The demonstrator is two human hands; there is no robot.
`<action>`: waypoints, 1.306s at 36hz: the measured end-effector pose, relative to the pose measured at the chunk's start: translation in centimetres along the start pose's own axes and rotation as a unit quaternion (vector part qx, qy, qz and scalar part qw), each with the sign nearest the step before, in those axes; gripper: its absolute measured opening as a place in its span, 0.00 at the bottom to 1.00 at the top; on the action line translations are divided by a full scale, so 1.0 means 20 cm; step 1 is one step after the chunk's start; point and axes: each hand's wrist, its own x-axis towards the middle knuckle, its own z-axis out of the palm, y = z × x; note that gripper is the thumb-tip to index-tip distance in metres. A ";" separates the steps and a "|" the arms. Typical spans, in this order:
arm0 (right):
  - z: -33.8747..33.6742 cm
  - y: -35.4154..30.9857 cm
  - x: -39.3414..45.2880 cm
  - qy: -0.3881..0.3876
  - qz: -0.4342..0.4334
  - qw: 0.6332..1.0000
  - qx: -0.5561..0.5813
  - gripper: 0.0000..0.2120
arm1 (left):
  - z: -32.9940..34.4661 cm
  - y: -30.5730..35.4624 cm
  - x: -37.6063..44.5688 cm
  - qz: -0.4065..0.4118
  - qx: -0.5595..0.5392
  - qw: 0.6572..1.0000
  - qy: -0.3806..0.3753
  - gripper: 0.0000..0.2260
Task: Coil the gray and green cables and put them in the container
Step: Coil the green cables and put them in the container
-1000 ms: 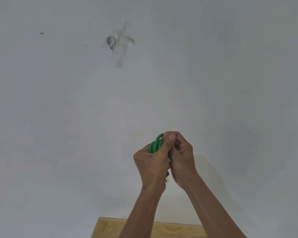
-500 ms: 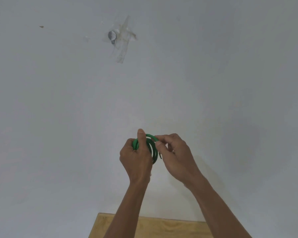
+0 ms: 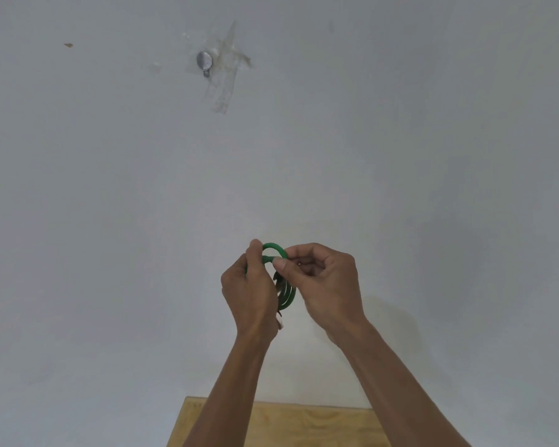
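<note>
The green cable [image 3: 288, 293] is wound into a small coil of several loops, held up in front of a white wall. My left hand [image 3: 250, 290] grips the coil's left side, thumb up over the top loop. My right hand [image 3: 323, 283] pinches the cable's upper part between thumb and forefinger. A small white end of the cable [image 3: 280, 323] sticks out below my left palm. Neither the gray cable nor the container is in view.
A wooden surface [image 3: 320, 425] shows at the bottom edge, between and under my forearms. On the white wall, a round metal piece under strips of clear tape [image 3: 221, 64] sits at the upper middle.
My hands were pressed together around the coil a second ago. They have since drawn apart, and the coil's loops now show between them.
</note>
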 end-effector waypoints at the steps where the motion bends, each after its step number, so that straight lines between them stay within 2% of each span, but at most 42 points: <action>1: 0.01 0.00 0.00 0.007 -0.006 1.000 -0.001 0.05 | 0.00 0.00 0.00 -0.015 -0.012 1.000 0.001 0.23; 10: 0.04 0.11 0.01 0.017 -0.066 0.990 -0.127 0.08 | -0.03 0.02 0.03 -0.125 -0.025 0.992 0.011 0.19; 14: 0.03 0.15 0.03 -0.004 -0.025 0.989 -0.143 0.17 | -0.05 0.02 0.04 -0.142 -0.032 0.989 -0.008 0.14; 17: -0.01 0.15 0.07 -0.109 0.051 0.992 -0.040 0.25 | -0.06 0.01 0.05 -0.159 -0.043 0.986 -0.029 0.14; 19: -0.04 0.16 0.08 -0.205 0.085 0.975 0.028 0.22 | -0.06 0.01 0.05 -0.165 -0.051 0.984 -0.050 0.15; 21: -0.06 0.16 0.08 -0.246 0.095 0.964 0.047 0.16 | -0.06 0.00 0.05 -0.165 -0.047 0.983 -0.061 0.17; 24: -0.06 0.17 0.09 -0.231 0.079 0.970 0.003 0.12 | -0.05 -0.01 0.05 -0.181 -0.044 0.980 -0.067 0.18; 29: -0.05 0.20 0.10 -0.206 0.076 0.973 -0.076 0.12 | -0.05 -0.04 0.06 -0.197 -0.045 0.978 -0.056 0.17; 35: -0.07 0.24 0.11 -0.252 0.129 0.957 -0.059 0.19 | -0.07 -0.04 0.07 -0.215 -0.057 0.971 -0.091 0.17; 40: -0.06 0.26 0.08 -0.295 0.123 0.947 -0.033 0.18 | -0.06 -0.04 0.08 -0.221 -0.055 0.968 -0.105 0.18; 43: -0.03 0.27 0.07 -0.277 0.105 0.954 -0.053 0.18 | -0.05 -0.04 0.07 -0.224 -0.067 0.965 -0.121 0.19; 47: 0.00 0.26 0.06 -0.221 0.059 0.970 -0.077 0.26 | -0.03 -0.04 0.04 -0.242 -0.119 0.953 -0.136 0.20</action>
